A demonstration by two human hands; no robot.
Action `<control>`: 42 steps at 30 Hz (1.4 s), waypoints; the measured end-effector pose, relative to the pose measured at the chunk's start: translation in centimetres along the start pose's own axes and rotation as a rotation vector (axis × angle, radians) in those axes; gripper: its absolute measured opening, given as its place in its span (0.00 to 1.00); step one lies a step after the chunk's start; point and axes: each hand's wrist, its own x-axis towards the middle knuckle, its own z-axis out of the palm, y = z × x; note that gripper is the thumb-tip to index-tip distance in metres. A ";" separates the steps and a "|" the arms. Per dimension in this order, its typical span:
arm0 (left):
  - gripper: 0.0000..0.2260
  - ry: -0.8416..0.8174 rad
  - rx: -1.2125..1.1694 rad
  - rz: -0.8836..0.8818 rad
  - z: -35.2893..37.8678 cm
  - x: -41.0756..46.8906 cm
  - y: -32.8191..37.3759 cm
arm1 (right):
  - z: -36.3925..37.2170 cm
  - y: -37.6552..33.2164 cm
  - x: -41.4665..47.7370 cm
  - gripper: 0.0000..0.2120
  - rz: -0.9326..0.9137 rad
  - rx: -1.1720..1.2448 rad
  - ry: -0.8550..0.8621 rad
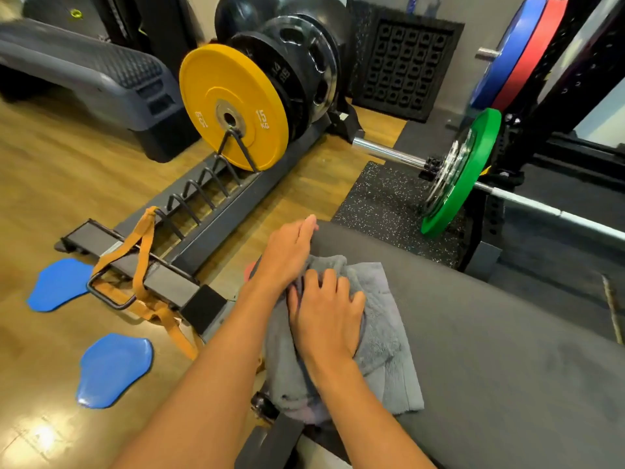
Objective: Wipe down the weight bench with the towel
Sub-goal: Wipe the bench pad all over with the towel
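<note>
While the grey towel [378, 336] lies bunched and creased on the near left edge of the weight bench [490, 333], both hands press on it. Towel is fluffy, rumpled under the fingers, one flap spread flat to the right, its left side draping off the pad edge. Bench pad is dark grey, matte, smooth, with faint smudges toward the right. Right hand [326, 316] sits palm down on the towel, fingers curled into the cloth, grip closed on a fold. Left hand [287, 255] rests at the pad's left edge, fingers extended and apart, heel touching the towel; can't tell if it pinches any cloth. Towel's middle is hidden under the right hand. Bench frame below is mostly cut off; something reddish peeks out behind the left wrist, unidentifiable.
</note>
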 end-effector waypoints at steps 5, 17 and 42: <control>0.13 0.168 0.118 0.057 0.2 3.0 -2.5 | 5.3 -1.2 8.7 0.03 0.058 0.057 0.034; 0.22 0.041 0.122 0.046 0.4 -3.3 -2.2 | 2.2 2.0 11.5 0.17 0.148 0.395 -0.327; 0.15 0.118 -0.175 0.050 1.2 -7.0 3.5 | -9.7 8.9 12.1 0.13 0.509 0.995 -0.520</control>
